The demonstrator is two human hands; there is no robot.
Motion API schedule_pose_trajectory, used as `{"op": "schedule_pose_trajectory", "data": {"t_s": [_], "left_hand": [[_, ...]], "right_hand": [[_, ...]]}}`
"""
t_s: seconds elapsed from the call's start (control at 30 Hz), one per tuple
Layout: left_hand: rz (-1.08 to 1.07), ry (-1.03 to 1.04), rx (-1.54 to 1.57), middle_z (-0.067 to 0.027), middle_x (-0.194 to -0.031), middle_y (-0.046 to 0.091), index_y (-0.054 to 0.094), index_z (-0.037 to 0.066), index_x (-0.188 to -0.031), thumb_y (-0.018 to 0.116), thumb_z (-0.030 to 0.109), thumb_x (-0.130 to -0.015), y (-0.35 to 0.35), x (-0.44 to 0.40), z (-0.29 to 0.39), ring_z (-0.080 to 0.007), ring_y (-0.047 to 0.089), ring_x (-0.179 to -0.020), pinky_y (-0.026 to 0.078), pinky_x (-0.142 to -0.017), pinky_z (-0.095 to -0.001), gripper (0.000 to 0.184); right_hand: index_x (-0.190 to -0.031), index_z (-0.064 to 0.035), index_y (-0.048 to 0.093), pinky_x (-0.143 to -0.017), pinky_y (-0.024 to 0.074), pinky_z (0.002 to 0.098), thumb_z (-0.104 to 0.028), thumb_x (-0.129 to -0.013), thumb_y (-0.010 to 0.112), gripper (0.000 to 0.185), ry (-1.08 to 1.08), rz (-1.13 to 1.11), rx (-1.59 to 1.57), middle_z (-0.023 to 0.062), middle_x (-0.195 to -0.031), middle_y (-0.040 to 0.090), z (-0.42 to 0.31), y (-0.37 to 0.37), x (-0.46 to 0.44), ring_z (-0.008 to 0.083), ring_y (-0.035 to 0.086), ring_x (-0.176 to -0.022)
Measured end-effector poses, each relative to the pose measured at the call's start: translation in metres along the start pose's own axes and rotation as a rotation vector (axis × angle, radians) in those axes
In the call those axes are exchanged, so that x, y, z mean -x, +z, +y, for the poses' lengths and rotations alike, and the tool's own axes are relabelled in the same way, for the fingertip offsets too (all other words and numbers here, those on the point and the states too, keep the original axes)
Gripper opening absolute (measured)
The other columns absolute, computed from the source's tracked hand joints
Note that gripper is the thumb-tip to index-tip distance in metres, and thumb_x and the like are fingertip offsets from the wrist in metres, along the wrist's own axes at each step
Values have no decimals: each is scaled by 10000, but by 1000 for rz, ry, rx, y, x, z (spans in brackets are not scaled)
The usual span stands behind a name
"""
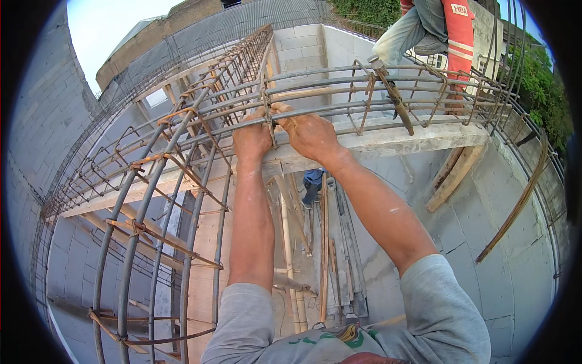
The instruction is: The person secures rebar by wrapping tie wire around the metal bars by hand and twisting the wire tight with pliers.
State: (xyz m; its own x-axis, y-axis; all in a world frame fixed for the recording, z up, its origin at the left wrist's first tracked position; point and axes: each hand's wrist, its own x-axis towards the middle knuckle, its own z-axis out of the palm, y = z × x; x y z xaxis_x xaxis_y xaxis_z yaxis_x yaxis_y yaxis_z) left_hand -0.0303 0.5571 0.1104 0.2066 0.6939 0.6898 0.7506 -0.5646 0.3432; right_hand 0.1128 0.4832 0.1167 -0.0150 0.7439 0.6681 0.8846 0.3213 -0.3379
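Note:
Both my arms reach forward to a cage of steel bars (339,111) lying along a concrete-stained board. My left hand (252,138) is closed at a stirrup near the cage crossing. Just right of it, my right hand (306,134) has its fingers curled over the upper bars by the same stirrup. Whatever small thing the fingers pinch is hidden. A rusty-handled tool (395,100), its head up, hangs on the bars to the right of my hands.
Another person in a red sleeve (459,42) crouches at upper right. A second rebar cage (142,200) runs down the left. Below are a person in blue (313,185), long planks (325,255) and wooden props (459,176). Thin wires (521,200) hang at right.

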Motion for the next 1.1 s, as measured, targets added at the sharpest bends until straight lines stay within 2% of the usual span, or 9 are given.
{"op": "schedule_pose_trajectory", "data": {"t_s": [0.07,0.27,0.37,0.47,0.57,0.67,0.87,0.97,1.1], "left_hand": [[-28,-48,-5,-170,-1027,660,634,180,-1140,482,401,-929,-5,-1,5,-368,617,-987,485,-836,-471,341],[-30,-139,17,-170,-1057,659,648,199,-1156,423,508,-941,-7,-2,11,-381,611,-1006,480,-858,-467,439],[-69,-198,36,-169,-1091,653,649,211,-1169,408,547,-935,-11,-2,14,-385,605,-1026,477,-873,-461,475],[-85,-215,20,-169,-1106,651,651,218,-1173,405,603,-915,-8,-6,11,-381,603,-1041,474,-886,-458,524],[-118,-251,8,-162,-1105,654,654,226,-1172,402,663,-886,-7,-9,12,-374,603,-1047,470,-894,-461,580],[-131,-278,50,-152,-1107,657,667,236,-1157,406,702,-862,-10,-10,15,-369,603,-1052,471,-892,-462,610],[-150,-313,68,-151,-1083,667,688,247,-1121,433,699,-853,-17,-10,21,-363,612,-1039,476,-881,-453,585],[-181,-334,99,-155,-1053,675,693,239,-1109,450,683,-856,-22,-11,24,-363,620,-1022,478,-874,-451,566],[-157,-331,137,-164,-1034,677,698,223,-1098,471,666,-855,-22,-10,23,-366,622,-1012,479,-864,-451,553]], "right_hand": [[-1272,-244,515,-755,500,499,-361,-975,418,333,13,79,-46,170,-1007,668,-2,5,0,418,625,-897],[-1135,-66,583,-810,474,529,-397,-970,377,423,349,146,-42,235,-953,669,-10,4,-10,422,643,-887],[-1084,-34,627,-874,429,531,-434,-973,328,512,414,-21,125,229,-947,677,-12,-11,-15,397,654,-901],[-1006,-1,671,-886,451,523,-509,-971,289,637,472,-58,55,282,-1054,634,-13,-16,-18,460,609,-981],[-1080,-2,653,-953,412,505,-506,-962,310,622,530,-127,35,273,-1114,619,-16,-23,-20,438,583,-1065],[-1167,-63,638,-987,352,535,-381,-939,372,473,574,-244,10,176,-1218,611,-17,-28,-25,351,576,-1135],[-1152,-59,649,-1024,315,558,-301,-878,465,409,418,-340,59,156,-1281,580,-24,-17,-27,328,516,-1224],[-1030,-38,692,-967,372,536,-257,-863,435,377,230,-378,224,171,-1167,638,-28,-1,-21,338,607,-1086],[-1048,9,676,-1036,286,550,-303,-898,458,409,110,-318,277,175,-1148,625,-27,-3,-4,320,562,-1124]]}}
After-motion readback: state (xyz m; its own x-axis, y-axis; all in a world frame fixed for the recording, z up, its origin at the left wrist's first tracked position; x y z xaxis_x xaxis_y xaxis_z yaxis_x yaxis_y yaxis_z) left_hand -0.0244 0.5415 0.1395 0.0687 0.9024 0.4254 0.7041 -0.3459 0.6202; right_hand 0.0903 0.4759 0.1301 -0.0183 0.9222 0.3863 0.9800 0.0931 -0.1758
